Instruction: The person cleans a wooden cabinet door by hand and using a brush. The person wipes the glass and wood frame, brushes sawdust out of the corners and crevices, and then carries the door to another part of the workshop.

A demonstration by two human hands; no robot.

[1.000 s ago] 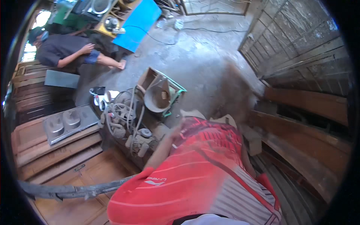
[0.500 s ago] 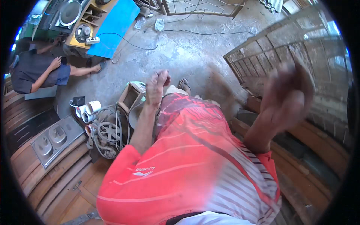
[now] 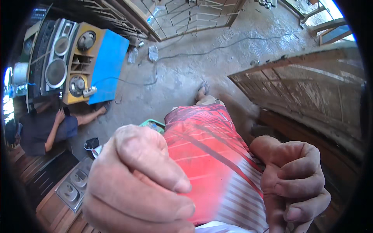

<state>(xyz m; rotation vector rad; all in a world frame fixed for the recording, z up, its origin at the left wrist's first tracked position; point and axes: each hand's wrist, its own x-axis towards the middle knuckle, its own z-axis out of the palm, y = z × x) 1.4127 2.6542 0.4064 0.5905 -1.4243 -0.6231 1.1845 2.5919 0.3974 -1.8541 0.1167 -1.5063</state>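
Observation:
My left hand is raised very close to the camera, fingers curled into a fist with the thumb across them, and nothing shows inside it. My right hand is also up near the lens at the lower right, fingers curled in and thumb up, with nothing visible in it. Between the hands I see my red shirt with white stripes and, below it on the concrete floor, my sandalled foot.
Another person sits on the floor at the left. Behind them stand speakers and a blue board. A wooden door panel leans at the right. A cable crosses the floor below a metal grille. A grey two-ring metal plate lies on planks at the lower left.
Both hands have risen toward the camera and now fill the lower frame. The view has swung, so the machine with hoses has gone behind my left hand.

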